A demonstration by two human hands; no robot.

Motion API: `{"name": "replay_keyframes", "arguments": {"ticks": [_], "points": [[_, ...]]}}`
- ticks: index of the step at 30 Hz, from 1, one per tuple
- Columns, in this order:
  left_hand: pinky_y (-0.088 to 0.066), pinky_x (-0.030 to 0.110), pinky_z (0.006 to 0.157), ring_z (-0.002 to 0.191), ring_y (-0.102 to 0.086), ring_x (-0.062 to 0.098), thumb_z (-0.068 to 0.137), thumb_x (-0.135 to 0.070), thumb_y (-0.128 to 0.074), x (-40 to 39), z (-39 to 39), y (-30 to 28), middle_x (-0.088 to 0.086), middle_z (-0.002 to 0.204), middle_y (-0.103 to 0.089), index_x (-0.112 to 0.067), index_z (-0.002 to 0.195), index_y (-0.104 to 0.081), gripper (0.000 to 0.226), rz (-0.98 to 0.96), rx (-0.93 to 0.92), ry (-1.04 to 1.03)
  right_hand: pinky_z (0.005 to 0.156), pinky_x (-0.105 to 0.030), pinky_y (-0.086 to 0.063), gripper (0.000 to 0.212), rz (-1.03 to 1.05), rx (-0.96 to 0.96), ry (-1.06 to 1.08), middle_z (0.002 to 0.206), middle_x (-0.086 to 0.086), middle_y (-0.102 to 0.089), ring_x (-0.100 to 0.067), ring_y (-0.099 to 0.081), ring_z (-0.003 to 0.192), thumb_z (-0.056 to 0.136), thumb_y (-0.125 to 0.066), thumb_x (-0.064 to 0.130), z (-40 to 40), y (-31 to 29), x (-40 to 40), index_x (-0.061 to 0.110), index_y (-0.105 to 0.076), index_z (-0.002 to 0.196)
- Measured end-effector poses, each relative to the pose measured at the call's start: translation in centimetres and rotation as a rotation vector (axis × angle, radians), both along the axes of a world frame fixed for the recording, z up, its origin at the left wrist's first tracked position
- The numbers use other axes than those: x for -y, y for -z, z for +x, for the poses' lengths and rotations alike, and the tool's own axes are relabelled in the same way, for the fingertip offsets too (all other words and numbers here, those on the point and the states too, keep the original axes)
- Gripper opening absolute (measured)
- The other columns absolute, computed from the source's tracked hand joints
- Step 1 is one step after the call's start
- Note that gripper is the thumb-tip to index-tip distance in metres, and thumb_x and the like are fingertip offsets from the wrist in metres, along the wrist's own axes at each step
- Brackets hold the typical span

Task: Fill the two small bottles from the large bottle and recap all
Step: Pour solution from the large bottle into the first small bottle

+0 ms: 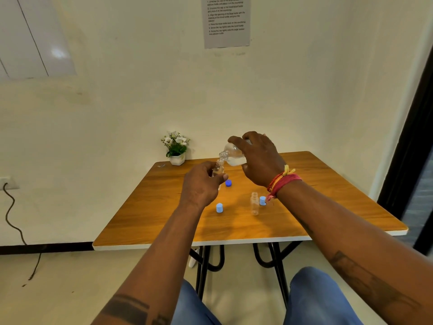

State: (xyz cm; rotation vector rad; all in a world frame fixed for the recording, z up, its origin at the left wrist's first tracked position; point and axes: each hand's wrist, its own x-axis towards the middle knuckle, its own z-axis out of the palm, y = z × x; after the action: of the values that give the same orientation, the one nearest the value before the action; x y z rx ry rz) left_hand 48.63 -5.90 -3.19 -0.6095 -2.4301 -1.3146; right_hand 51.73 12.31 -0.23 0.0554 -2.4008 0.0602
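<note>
My right hand (259, 158) holds the large clear bottle (232, 154) tipped down to the left, its open mouth right over the neck of a small clear bottle (218, 168). My left hand (201, 184) grips that small bottle upright above the wooden table (164, 221). The second small bottle (254, 203) stands uncapped on the table, to the right. A light blue cap (219, 207) and another light blue cap (262, 200) stand on the table. A darker blue cap (228, 183) lies just under my hands.
A small white pot of white flowers (177, 150) sits at the table's back left corner, against the wall. A printed instruction sheet (226, 21) hangs on the wall. A black cable (14, 221) runs down from a wall socket at the left.
</note>
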Motion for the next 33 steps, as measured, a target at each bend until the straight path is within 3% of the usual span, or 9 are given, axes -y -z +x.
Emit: {"name": "replay_keyframes", "arguments": {"ticks": [8,18,22,25,29,31,33], "points": [[-0.037,0.013,0.062,0.076,-0.055,-0.005,0.087,-0.034,-0.078,0.0,-0.1,0.3,-0.015,0.089,-0.064,-0.023,0.117,-0.073,0.032,0.013,0.010,0.009,0.096,-0.044,-0.047,0.077,0.026,-0.012,0.004,0.124,-0.012,-0.056,-0.032,-0.056,0.110,0.071,-0.078,0.006,0.1,0.3,-0.1,0.028,-0.051,0.140],[-0.038,0.013,0.063,0.090,-0.063,0.011,0.088,-0.035,-0.077,0.0,0.0,0.3,-0.005,0.101,-0.072,-0.021,0.123,-0.071,0.038,0.004,0.008,0.018,0.098,-0.042,-0.046,0.076,0.023,0.005,0.008,0.126,-0.011,-0.055,-0.031,-0.055,0.112,0.074,-0.077,0.009,0.1,0.3,-0.2,0.029,-0.049,0.142],[-0.040,0.019,0.067,0.092,-0.061,0.009,0.089,-0.036,-0.076,0.0,-0.1,0.4,-0.001,0.112,-0.074,-0.018,0.127,-0.070,0.042,0.009,0.015,0.023,0.099,-0.042,-0.046,0.076,0.031,0.037,0.014,0.125,-0.009,-0.057,-0.029,-0.057,0.112,0.076,-0.078,0.017,0.1,0.4,-0.3,0.029,-0.046,0.143],[-0.038,0.014,0.064,0.085,-0.059,0.006,0.089,-0.036,-0.076,-0.2,-0.3,0.6,-0.005,0.104,-0.072,-0.019,0.123,-0.071,0.039,0.024,0.005,0.021,0.099,-0.042,-0.046,0.077,0.002,0.104,0.021,0.127,-0.007,-0.058,-0.028,-0.060,0.112,0.078,-0.078,0.028,0.1,0.5,-0.4,0.030,-0.042,0.147],[-0.043,0.015,0.065,0.084,-0.062,0.003,0.088,-0.035,-0.076,-0.5,-0.8,1.1,-0.015,0.090,-0.068,-0.026,0.110,-0.074,0.024,0.054,0.008,0.061,0.090,-0.042,-0.054,0.077,-0.107,0.160,0.005,0.125,-0.008,-0.059,-0.029,-0.063,0.105,0.077,-0.077,0.035,-0.1,1.1,-0.6,0.031,-0.042,0.146],[-0.043,0.015,0.066,0.079,-0.060,-0.004,0.088,-0.035,-0.076,-0.8,-1.3,1.5,-0.022,0.081,-0.063,-0.031,0.100,-0.072,0.013,0.051,0.018,0.076,0.087,-0.044,-0.055,0.078,-0.244,0.197,-0.030,0.125,-0.008,-0.059,-0.028,-0.061,0.106,0.075,-0.079,0.036,-0.5,1.4,-0.9,0.031,-0.043,0.143],[-0.043,0.015,0.065,0.076,-0.056,-0.009,0.088,-0.034,-0.077,-1.0,-2.0,2.0,-0.025,0.078,-0.060,-0.035,0.094,-0.066,0.012,0.052,0.028,0.076,0.083,-0.037,-0.053,0.078,-0.396,0.212,-0.076,0.123,-0.005,-0.062,-0.025,-0.060,0.104,0.073,-0.083,0.036,-0.9,2.0,-1.5,0.029,-0.046,0.141]]}}
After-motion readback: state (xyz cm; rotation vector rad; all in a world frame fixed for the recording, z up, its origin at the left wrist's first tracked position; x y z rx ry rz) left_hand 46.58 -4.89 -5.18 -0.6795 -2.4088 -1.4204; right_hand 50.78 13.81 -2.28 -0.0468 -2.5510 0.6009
